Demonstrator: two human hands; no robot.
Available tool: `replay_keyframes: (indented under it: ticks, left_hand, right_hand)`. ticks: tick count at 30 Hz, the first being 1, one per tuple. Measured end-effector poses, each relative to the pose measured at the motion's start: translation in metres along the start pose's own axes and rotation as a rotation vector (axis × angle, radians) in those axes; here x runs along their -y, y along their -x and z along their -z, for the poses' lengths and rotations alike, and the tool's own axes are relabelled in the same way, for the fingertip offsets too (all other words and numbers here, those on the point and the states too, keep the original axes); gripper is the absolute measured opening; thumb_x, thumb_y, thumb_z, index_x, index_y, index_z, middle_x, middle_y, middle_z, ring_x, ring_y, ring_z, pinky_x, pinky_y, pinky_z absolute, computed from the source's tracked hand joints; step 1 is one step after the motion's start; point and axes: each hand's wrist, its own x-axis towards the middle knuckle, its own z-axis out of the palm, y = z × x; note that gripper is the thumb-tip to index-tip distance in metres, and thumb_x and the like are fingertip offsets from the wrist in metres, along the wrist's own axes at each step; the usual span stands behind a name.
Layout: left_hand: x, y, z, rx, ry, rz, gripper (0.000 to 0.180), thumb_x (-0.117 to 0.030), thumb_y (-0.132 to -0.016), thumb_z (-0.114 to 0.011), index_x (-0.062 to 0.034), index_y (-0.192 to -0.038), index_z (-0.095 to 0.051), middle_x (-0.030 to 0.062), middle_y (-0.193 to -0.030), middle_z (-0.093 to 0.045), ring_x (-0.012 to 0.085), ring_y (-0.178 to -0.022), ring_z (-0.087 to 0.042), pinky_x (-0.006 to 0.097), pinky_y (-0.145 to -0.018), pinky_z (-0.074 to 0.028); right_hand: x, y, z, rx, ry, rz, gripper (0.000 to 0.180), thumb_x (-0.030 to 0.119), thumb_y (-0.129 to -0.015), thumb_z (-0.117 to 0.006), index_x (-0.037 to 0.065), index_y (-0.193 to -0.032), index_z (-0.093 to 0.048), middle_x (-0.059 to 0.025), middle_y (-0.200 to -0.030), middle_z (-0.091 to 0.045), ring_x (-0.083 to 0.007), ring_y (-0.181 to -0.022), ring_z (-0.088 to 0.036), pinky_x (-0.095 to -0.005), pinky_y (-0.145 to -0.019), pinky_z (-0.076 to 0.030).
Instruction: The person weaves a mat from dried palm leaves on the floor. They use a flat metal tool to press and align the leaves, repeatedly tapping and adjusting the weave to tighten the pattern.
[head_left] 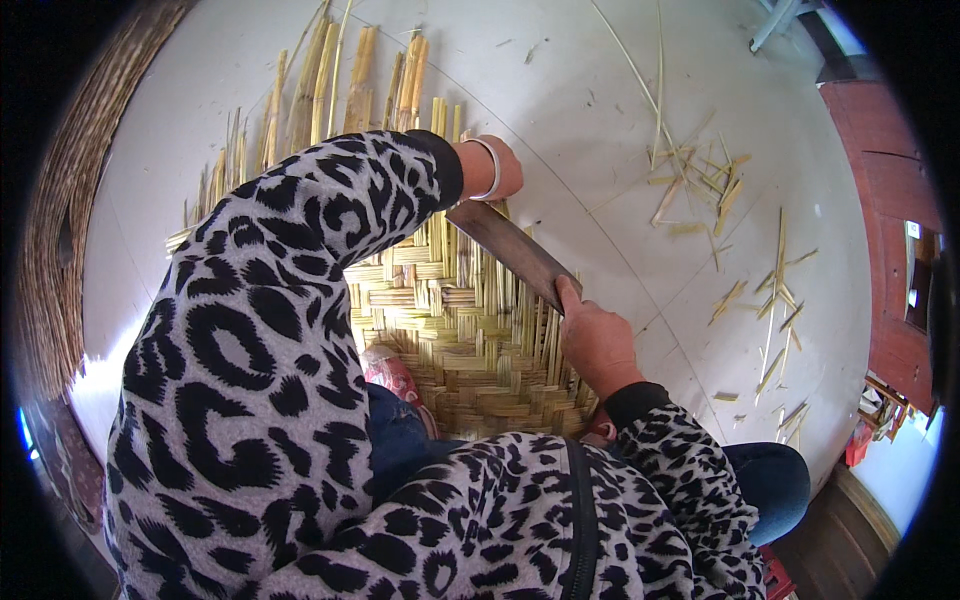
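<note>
A partly woven bamboo mat (470,345) lies in front of me, a shoe resting at its left side. Loose strip ends (360,80) fan out from its far and left edges. My right hand (598,345) is closed on a long, dark-bladed knife (515,250), its index finger laid along the blade. The blade slants up and left over the mat's right edge, its far end just below my left hand (500,168). That hand, with a pale bangle at the wrist, is curled closed at the strip ends. What its fingers hold is hidden.
Bamboo offcuts (725,185) and thin slivers (780,300) litter the tiled floor on the right. A brown ridged sheet (60,220) stands along the left side. At the right edge is a reddish wooden cabinet (880,190); a pale furniture leg (772,25) shows at the far right.
</note>
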Motion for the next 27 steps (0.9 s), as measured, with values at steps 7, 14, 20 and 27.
replay_keyframes:
  ticks: [7,14,20,27]
  left_hand:
    - [0.004,-0.003,-0.011,-0.013,0.006,0.012,0.017,-0.019,-0.082,-0.064,-0.0087,-0.091,-0.075,0.0144,-0.094,-0.073,0.0351,-0.091,-0.07,0.044,-0.075,-0.056]
    - [-0.04,0.015,0.024,-0.041,0.466,0.027,0.035,-0.038,-0.089,-0.058,-0.0057,-0.092,-0.073,0.0197,-0.093,-0.07,0.0375,-0.092,-0.067,0.044,-0.082,-0.053]
    - [0.018,-0.006,0.135,-0.487,0.95,0.035,0.053,-0.045,-0.09,-0.063,-0.0007,-0.119,-0.062,0.019,-0.111,-0.068,0.0322,-0.102,-0.065,0.042,-0.094,-0.049]
    - [0.038,0.003,0.028,0.14,0.132,0.213,0.062,-0.063,-0.094,-0.042,-0.0096,-0.11,-0.07,0.0127,-0.114,-0.067,0.0303,-0.119,-0.057,0.053,-0.106,-0.032]
  right_hand:
    - [-0.003,-0.006,-0.014,-0.078,-0.048,0.014,0.051,0.014,-0.089,-0.048,0.011,-0.14,-0.045,-0.0151,-0.076,-0.067,-0.0351,-0.066,-0.067,-0.0458,-0.06,-0.053]
    - [-0.002,-0.015,-0.022,-0.044,-0.117,-0.022,0.049,0.012,-0.086,-0.048,0.007,-0.135,-0.048,-0.0173,-0.074,-0.068,-0.0372,-0.066,-0.066,-0.0486,-0.06,-0.052]
    - [0.002,-0.012,-0.014,-0.064,-0.112,-0.004,0.049,0.013,-0.088,-0.05,0.003,-0.136,-0.047,-0.0172,-0.075,-0.069,-0.0366,-0.069,-0.068,-0.0491,-0.061,-0.053]
    - [0.011,0.01,-0.002,-0.103,-0.076,0.118,0.046,0.013,-0.087,-0.05,0.008,-0.133,-0.05,-0.0152,-0.075,-0.068,-0.0342,-0.066,-0.068,-0.0464,-0.057,-0.052]
